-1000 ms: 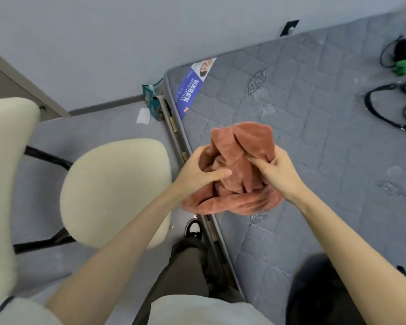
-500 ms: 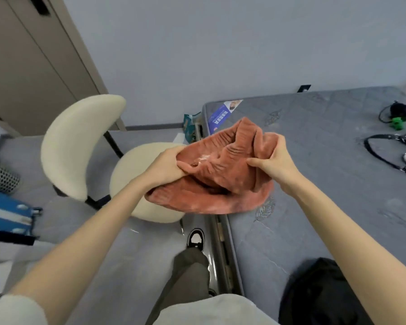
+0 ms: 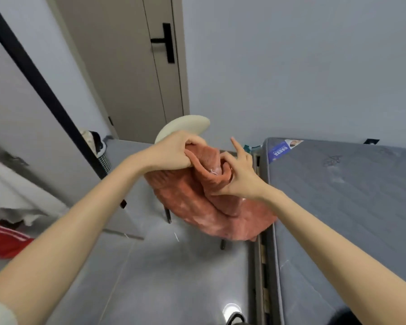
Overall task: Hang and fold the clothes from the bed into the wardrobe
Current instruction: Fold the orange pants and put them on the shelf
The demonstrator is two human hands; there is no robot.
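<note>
Here: grey wall [image 3: 291,66], plain, filling the upper right. Bed [image 3: 349,207], right side, a bare grey quilted mattress on a slatted frame; blue-and-white label [image 3: 283,150] at its far corner. Floor [image 3: 174,277], glossy grey tile, between the bed and the left wall. Door [image 3: 131,78], taupe and closed, with a black lever handle [image 3: 167,42]. Black pole [image 3: 38,83], slanting across the left of the view. Clothes [image 3: 2,235], red and white, at the far left edge, partly blurred. Sweater [image 3: 197,207], rust-orange and fleecy, held up in the air above the floor just beside the bed's edge and in front of the chair [image 3: 183,127]; its bulk hangs down in loose folds, and whether its lower corner touches the bed cannot be told. The chair is cream with dark legs, mostly hidden behind the sweater. Basket [image 3: 103,158], mesh-sided, by the door. Left hand [image 3: 174,152], fingers curled tight round the sweater's upper left fold. Right hand [image 3: 239,177], thumb and lower fingers pinching a fold near a small white tag, forefinger pointing straight up. Shoe [image 3: 236,319], black and white, at the bottom edge.
</note>
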